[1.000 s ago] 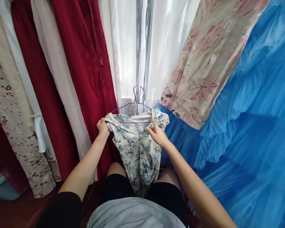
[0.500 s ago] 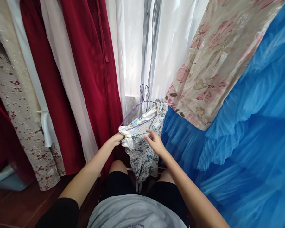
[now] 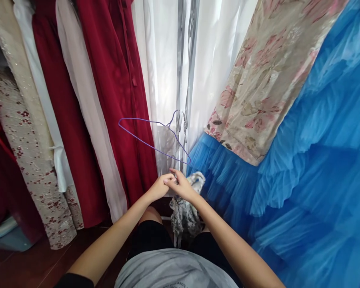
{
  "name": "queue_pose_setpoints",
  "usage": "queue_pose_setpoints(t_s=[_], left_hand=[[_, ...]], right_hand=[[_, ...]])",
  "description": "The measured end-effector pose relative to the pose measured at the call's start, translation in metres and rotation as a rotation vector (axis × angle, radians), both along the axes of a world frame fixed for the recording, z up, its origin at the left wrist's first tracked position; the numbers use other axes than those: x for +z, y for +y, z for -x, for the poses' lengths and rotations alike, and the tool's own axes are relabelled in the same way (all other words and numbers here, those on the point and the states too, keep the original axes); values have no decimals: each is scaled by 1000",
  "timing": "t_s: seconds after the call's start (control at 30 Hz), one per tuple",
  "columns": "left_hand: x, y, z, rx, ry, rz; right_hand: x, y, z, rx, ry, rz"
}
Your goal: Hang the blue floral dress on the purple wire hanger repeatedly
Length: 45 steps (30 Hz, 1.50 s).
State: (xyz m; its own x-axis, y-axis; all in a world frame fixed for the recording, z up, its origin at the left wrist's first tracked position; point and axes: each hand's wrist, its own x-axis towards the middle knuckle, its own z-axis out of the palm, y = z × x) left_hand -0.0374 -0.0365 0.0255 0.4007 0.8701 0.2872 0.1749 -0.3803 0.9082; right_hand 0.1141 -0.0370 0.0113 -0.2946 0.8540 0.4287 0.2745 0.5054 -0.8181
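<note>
A floral garment (image 3: 186,216), white with blue-grey print, hangs bunched below my hands, with one fold (image 3: 197,181) sticking out to the right. My left hand (image 3: 162,187) has its fingers closed at the top of the cloth. Against it, my right hand (image 3: 181,187) is closed on the same garment, one finger stretched forward; the exact grip is partly hidden. Just above both hands, a purple wire hanger (image 3: 150,121) hangs bare and tilted, its hook at the metal stand.
Grey metal uprights (image 3: 192,52) stand in front of white cloth (image 3: 165,60). Dark red dresses (image 3: 108,72) and other long garments hang on the left. At right are a beige floral dress (image 3: 255,104) and a blue tulle dress (image 3: 318,180). A pale basin (image 3: 13,238) sits lower left.
The floral garment has come off the purple hanger and dropped lower. The hanger has swung and tilted left. My hands have come together from either side of the garment.
</note>
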Motion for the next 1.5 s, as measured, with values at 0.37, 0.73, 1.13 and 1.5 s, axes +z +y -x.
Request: queue_pose_setpoints(t_s=[0.37,0.73,1.13,1.5], left_hand=[[29,-31,-44,209,-307,-195],[-19,-42,-22,-382,109,266],[0,-30,33,-114,311,-165],[20,-36,52,158,-5,-174]], right_hand=[[8,-45,-41,57,172,247],[69,-60,-84,261,360,369],[116,-25,-158,14,168,-42],[134,80,-111,3,182,39]])
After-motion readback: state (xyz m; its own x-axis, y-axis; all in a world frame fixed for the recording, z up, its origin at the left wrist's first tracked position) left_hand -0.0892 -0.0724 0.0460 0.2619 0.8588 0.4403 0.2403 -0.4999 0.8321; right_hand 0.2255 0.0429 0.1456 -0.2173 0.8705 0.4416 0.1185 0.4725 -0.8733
